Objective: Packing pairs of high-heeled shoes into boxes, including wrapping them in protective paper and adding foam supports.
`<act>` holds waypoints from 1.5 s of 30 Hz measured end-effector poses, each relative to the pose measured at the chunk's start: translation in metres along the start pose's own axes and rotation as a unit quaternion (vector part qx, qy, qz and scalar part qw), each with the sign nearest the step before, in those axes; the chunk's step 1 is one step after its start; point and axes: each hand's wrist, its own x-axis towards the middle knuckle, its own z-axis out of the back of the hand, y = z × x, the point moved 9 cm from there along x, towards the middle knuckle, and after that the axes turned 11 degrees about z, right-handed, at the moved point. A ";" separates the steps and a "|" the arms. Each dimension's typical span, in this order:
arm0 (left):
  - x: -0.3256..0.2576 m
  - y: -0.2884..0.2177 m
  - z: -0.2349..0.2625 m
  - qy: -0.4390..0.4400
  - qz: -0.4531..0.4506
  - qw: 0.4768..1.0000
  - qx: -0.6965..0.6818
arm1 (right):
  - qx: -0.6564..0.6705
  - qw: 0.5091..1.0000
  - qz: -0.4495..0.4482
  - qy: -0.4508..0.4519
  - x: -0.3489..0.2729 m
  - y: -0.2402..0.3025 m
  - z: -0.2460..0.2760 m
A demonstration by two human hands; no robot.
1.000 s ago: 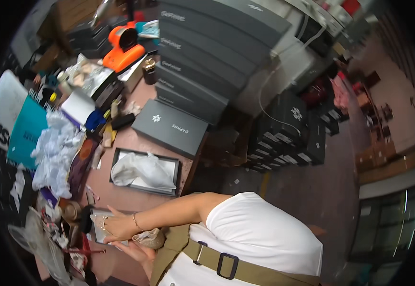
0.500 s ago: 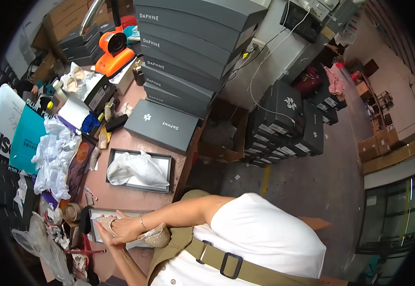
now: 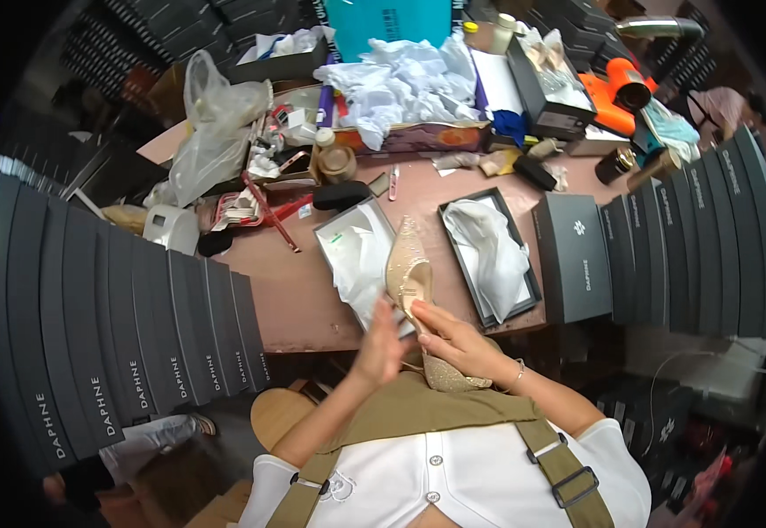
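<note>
My right hand [image 3: 458, 339] grips a glittery gold pointed-toe shoe [image 3: 408, 255] near its heel end, with the thumb at the insole. The toe points away from me over the bench. Below that hand a second glittery shoe [image 3: 452, 377] lies against my olive apron; whether the fingers also hold it is hidden. My left hand [image 3: 381, 348] is beside the first shoe, fingers stretched out and slightly blurred, holding nothing visible. Just beyond it sits an open shallow box [image 3: 320, 231] with white tissue paper [image 3: 355, 264]. Another open dark box [image 3: 531, 286] to the right holds bunched white tissue [image 3: 489, 251].
Tall stacks of dark shoe boxes stand at left [image 3: 136, 326] and right [image 3: 691, 246]. A closed shoe box [image 3: 577, 260] lies beside the right stack. Farther back are crumpled white paper [image 3: 409, 84], a clear plastic bag [image 3: 211, 132], a tape roll [image 3: 337, 163] and an orange device [image 3: 612, 101].
My head has turned, so the bench now lies straight ahead. My left hand has come away from the shoe, while the right keeps hold of it.
</note>
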 end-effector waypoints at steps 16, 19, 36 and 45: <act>-0.006 -0.020 0.023 0.071 0.245 0.952 0.170 | 0.357 0.934 -0.029 -0.001 0.079 -0.021 0.029; -0.006 -0.015 0.027 0.061 0.254 0.951 0.168 | 0.354 0.934 -0.046 0.000 0.074 -0.021 0.025; -0.005 -0.018 0.031 0.035 0.318 0.926 0.198 | 0.251 0.967 -0.027 0.007 0.071 -0.013 0.029; -0.014 -0.018 0.033 0.050 0.334 0.911 0.238 | 0.253 0.967 0.007 0.020 0.066 0.003 0.027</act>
